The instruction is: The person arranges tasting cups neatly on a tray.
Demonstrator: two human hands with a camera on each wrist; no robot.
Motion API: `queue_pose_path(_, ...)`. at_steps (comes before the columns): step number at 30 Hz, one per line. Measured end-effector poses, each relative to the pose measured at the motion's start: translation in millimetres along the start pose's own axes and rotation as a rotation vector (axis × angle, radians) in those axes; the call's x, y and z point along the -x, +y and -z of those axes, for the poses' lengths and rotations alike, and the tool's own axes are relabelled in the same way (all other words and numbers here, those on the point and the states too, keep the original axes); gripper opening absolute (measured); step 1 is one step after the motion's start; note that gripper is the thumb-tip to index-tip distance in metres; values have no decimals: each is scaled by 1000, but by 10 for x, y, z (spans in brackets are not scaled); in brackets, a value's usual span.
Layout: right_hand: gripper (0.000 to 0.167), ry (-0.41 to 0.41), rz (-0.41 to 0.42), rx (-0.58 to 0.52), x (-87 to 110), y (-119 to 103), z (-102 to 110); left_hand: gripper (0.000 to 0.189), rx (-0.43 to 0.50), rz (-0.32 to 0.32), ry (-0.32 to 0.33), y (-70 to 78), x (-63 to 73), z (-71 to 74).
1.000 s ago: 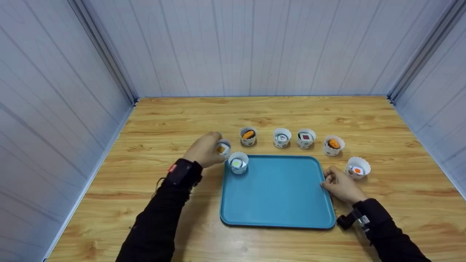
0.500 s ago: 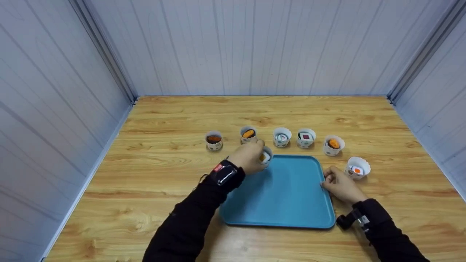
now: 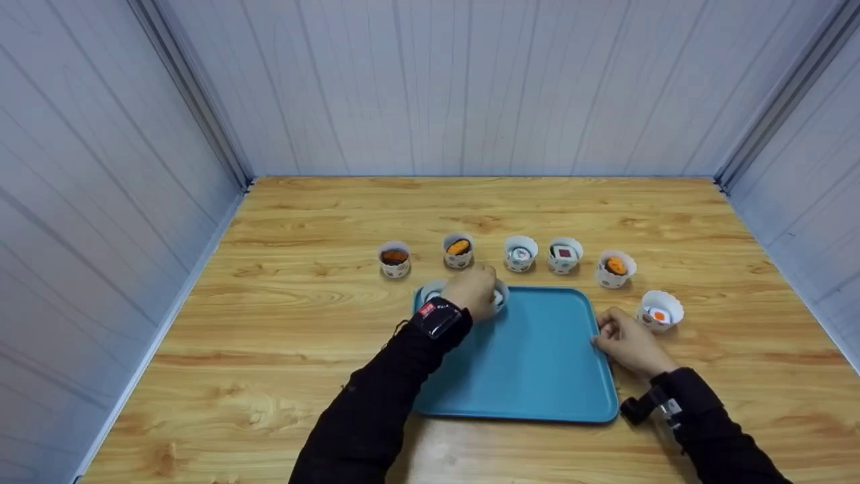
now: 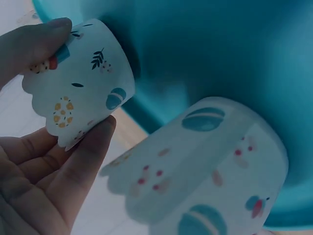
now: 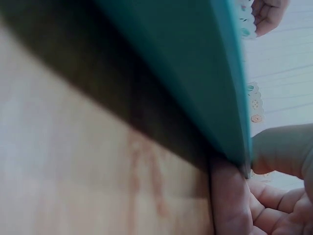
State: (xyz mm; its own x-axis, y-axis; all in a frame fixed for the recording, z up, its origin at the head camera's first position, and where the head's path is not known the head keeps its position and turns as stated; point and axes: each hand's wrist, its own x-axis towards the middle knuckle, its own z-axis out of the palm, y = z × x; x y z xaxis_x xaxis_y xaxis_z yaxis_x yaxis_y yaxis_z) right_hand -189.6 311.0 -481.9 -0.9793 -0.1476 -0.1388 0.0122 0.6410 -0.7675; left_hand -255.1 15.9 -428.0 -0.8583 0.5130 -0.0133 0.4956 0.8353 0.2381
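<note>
My left hand pinches a white patterned paper cup by its side, thumb on one side and a finger on the other. This cup stands at the far left part of the blue tray, and the hand hides most of it in the head view. Just left of it is another paper cup on the tray, partly behind my wrist in the head view. At the tray's right edge, my right hand pinches the rim, with a finger under the tray in the right wrist view.
Behind the tray stand paper cups with sushi pieces: one dark-topped cup, an orange-topped cup, and several more to the right. The rightmost cup is beside my right hand. Panelled walls border the wooden table.
My left hand has carried its paper cup rightward from the left of the tray and lowered it beside the other cup. My right hand has stayed at the tray's edge.
</note>
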Motion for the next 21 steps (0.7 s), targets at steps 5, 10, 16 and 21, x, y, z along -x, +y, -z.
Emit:
queue_pose_path(5,27,-7,2,15,-1,-6,-1,21,14,-12,9,-23,0,-47)
queue_pose_path(10,26,-15,3,25,-7,4,8,23,37,-12,-5,-44,-9,-57)
queue_pose_path(16,26,-19,10,20,-7,11,13,25,68,3,-19,-26,22,-12)
queue_pose_path(21,27,-12,18,18,-1,5,10,35,97,16,-41,-26,56,66)
